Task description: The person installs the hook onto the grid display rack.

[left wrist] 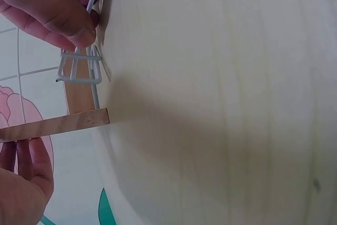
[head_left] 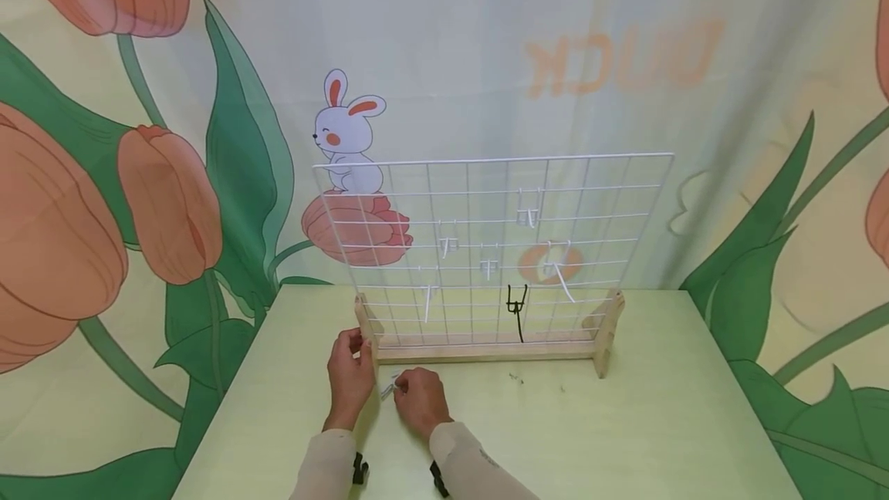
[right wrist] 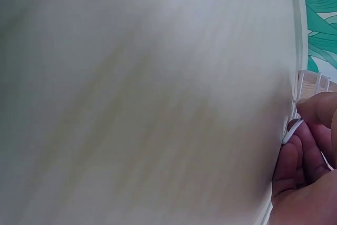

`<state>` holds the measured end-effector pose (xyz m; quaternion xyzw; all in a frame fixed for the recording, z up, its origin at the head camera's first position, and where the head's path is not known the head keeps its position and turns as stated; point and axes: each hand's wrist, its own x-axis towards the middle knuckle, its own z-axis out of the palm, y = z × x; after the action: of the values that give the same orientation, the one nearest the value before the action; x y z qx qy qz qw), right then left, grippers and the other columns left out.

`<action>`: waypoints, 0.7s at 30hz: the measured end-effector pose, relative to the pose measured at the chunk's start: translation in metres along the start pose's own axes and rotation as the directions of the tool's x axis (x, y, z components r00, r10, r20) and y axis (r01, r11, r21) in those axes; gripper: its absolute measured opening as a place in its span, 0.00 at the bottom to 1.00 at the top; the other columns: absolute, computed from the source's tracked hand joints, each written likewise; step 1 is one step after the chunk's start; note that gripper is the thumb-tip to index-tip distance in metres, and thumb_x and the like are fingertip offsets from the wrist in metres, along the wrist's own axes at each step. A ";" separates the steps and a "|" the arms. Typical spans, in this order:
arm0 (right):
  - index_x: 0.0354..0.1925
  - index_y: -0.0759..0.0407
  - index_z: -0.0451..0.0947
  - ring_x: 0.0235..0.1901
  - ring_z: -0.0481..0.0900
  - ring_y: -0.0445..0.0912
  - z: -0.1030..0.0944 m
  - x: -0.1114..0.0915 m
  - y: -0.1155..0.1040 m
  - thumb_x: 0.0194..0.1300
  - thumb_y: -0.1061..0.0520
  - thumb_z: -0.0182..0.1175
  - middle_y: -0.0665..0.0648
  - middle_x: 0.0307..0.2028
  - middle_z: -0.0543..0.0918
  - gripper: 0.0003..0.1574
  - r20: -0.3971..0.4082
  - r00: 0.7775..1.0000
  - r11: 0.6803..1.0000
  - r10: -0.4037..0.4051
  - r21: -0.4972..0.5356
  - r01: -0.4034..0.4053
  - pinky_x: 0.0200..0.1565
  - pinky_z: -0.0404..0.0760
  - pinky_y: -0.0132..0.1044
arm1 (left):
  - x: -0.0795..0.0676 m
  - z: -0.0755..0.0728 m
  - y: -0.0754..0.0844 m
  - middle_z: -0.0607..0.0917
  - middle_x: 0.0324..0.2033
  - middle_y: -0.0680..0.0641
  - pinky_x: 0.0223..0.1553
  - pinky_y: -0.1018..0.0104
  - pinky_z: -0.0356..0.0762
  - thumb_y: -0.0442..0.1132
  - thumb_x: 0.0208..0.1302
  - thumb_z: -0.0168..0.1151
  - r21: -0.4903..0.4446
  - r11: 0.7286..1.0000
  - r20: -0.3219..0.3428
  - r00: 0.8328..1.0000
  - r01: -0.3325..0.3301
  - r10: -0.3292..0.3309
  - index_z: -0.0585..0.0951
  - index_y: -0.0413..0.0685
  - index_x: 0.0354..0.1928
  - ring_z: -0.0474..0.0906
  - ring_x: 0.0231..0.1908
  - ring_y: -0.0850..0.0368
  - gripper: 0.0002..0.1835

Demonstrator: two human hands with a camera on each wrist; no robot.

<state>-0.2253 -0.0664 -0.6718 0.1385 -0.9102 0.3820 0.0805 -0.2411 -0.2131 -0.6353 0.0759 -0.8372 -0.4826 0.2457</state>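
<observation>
A white wire grid panel [head_left: 468, 253] stands upright in a wooden base [head_left: 486, 352]. My left hand [head_left: 350, 376] is at the base's left end, and in the left wrist view its fingertips touch the outer side of the wooden foot [left wrist: 58, 125]. Just right of that foot, my right hand [head_left: 422, 400] pinches a white wire hook [left wrist: 79, 80] low over the table. The hook's rod [right wrist: 293, 131] shows between thumb and fingers in the right wrist view. Whether a second hook lies beside it I cannot tell.
Several white hooks, such as one with a long prong [head_left: 564, 284], hang on the grid. A black hook [head_left: 517, 307] hangs lower down. Small bits [head_left: 516, 378] lie on the pale table [head_left: 625, 438] in front of the base. Behind hangs a printed curtain [head_left: 451, 60].
</observation>
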 end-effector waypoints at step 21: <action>0.38 0.58 0.92 0.31 0.84 0.36 -0.012 -0.008 0.003 0.63 0.63 0.72 0.48 0.30 0.90 0.04 -0.016 0.999 0.985 0.050 0.167 -0.047 0.33 0.82 0.30 | -0.001 0.000 0.000 0.84 0.49 0.39 0.45 0.53 0.88 0.32 0.77 0.60 -0.001 0.999 -0.006 0.999 -0.038 0.038 0.77 0.39 0.59 0.86 0.50 0.44 0.12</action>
<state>-0.2177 -0.0546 -0.6675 0.1187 -0.8773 0.4600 0.0684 -0.2402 -0.2127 -0.6361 0.0614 -0.8374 -0.4783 0.2575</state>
